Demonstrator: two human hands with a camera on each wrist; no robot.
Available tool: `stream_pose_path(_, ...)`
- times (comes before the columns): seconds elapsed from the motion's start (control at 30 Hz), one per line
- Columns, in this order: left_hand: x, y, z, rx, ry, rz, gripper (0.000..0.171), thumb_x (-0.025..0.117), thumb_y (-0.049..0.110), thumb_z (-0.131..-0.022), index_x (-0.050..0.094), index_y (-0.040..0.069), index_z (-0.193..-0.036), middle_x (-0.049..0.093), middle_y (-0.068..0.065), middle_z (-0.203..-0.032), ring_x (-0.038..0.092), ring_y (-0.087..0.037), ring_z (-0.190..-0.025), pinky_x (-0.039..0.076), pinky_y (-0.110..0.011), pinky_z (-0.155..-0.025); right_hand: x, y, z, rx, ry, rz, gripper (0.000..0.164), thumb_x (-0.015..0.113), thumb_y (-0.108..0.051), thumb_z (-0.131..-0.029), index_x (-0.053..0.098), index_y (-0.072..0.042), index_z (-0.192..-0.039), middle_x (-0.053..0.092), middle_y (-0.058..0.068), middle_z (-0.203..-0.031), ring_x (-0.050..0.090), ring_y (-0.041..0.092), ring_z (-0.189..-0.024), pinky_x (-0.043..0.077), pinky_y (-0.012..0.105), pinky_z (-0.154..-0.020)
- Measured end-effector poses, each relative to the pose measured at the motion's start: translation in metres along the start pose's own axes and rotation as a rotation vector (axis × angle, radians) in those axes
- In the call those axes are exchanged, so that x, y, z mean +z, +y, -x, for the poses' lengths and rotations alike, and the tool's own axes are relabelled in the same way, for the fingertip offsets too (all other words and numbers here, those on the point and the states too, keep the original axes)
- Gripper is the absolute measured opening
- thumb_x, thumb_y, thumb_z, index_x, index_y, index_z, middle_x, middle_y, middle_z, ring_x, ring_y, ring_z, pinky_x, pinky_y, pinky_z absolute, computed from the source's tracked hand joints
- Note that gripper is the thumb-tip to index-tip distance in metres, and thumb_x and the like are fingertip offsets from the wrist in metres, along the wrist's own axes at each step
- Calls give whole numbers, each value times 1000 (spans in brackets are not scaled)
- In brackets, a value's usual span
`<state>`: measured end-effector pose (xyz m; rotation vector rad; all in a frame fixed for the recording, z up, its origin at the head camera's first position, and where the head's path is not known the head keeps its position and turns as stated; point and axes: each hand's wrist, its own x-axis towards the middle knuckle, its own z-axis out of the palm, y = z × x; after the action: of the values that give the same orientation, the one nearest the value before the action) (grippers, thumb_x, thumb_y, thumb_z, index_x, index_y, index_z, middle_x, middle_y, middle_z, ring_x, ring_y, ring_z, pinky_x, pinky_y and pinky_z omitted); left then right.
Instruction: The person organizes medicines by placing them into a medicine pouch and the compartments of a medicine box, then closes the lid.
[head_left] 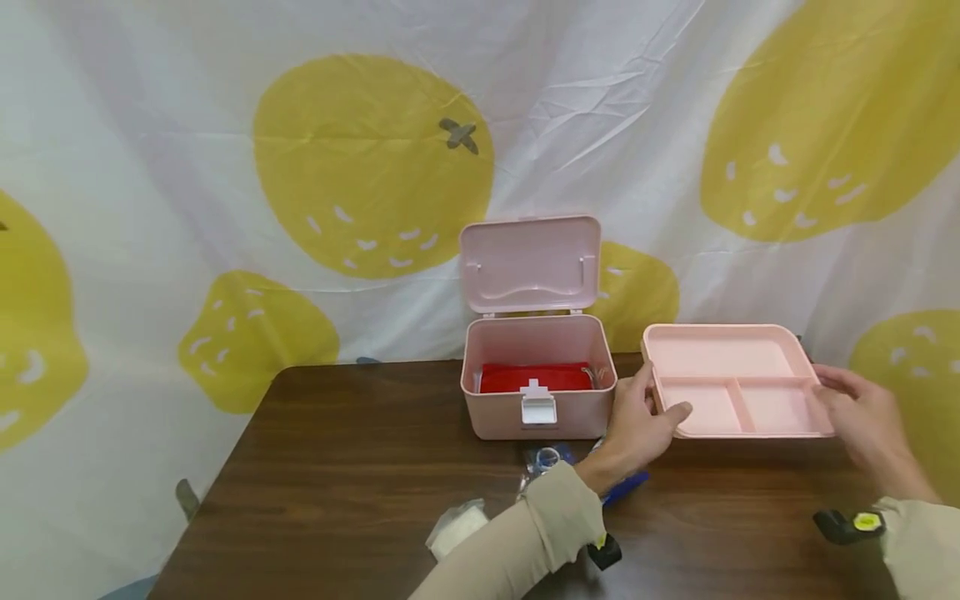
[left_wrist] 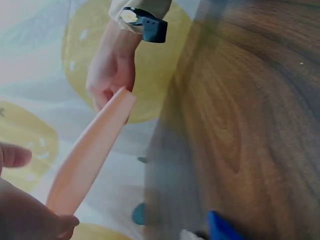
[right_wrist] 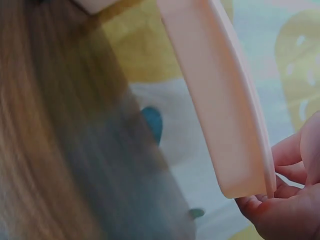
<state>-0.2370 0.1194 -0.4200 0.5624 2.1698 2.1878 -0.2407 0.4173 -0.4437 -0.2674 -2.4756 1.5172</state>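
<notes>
Both hands hold a pink divided tray (head_left: 723, 352) up over the right side of the table, its three compartments facing me. My left hand (head_left: 641, 421) grips its left end, thumb over the front rim. At the other end, my right hand (head_left: 862, 412) pinches the rim. The wrist views show the tray edge-on, with the left fingers (left_wrist: 30, 212) and the right fingers (right_wrist: 280, 200) at its ends. Left of the tray stands a pink box (head_left: 495, 417) with its lid (head_left: 531, 265) raised. Inside lies a red pouch (head_left: 532, 378). A white latch (head_left: 538, 408) hangs at the box's front.
On the brown table (head_left: 337, 467), a packet with white contents (head_left: 459, 527) lies near the left sleeve. Small clear and blue items (head_left: 549, 458) sit before the box, and a blue object (head_left: 626, 487) is partly hidden by the left wrist. A lemon-print curtain (head_left: 375, 167) hangs behind.
</notes>
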Motion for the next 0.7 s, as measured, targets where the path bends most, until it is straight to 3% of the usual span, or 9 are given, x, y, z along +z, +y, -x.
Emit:
stream_pose_path(0.1, -7, 9, 3, -14, 49, 13, 66, 70, -3, -84, 48, 9, -145, 46, -6, -125, 58, -11, -114, 49, -17, -91, 4, -14, 3, 4, -11, 29, 42, 53, -23, -100, 57, -7, -138, 51, -42, -87, 52, -12, -76, 46, 12, -62)
stream_pose_path(0.23, -19, 22, 8, 1, 105, -47, 72, 71, 2, -85, 41, 9, -150, 41, -2, -128, 48, -4, -112, 46, -17, -97, 10, -34, 6, -8, 2, 113, 50, 50, -29, -101, 51, 1, -141, 46, -44, -86, 46, -13, -81, 41, 11, -66)
stream_pose_path(0.37, -35, 33, 9, 48, 103, -71, 71, 69, 6, -87, 39, 9, -151, 50, -8, -131, 55, -5, -106, 50, -18, -88, 13, -52, 7, -19, -8, 41, 40, 54, -27, -100, 59, -11, -136, 52, -45, -85, 50, -16, -79, 41, 9, -65)
stream_pose_path(0.57, -67, 51, 16, 42, 92, -110, 71, 68, 10, -88, 38, 14, -152, 64, -8, -121, 64, -8, -95, 54, -20, -84, 22, -78, 12, -41, -67, -104, 19, 63, -26, -97, 65, -31, -115, 63, -37, -85, 60, -15, -76, 49, 10, -63)
stream_pose_path(0.7, -89, 58, 21, 40, 88, -173, 72, 69, 11, -88, 38, 15, -152, 63, -10, -128, 64, -12, -100, 54, -23, -86, 28, -91, 18, -71, -128, -65, 28, 64, -30, -97, 63, -20, -123, 63, -36, -89, 63, -10, -77, 52, 13, -63)
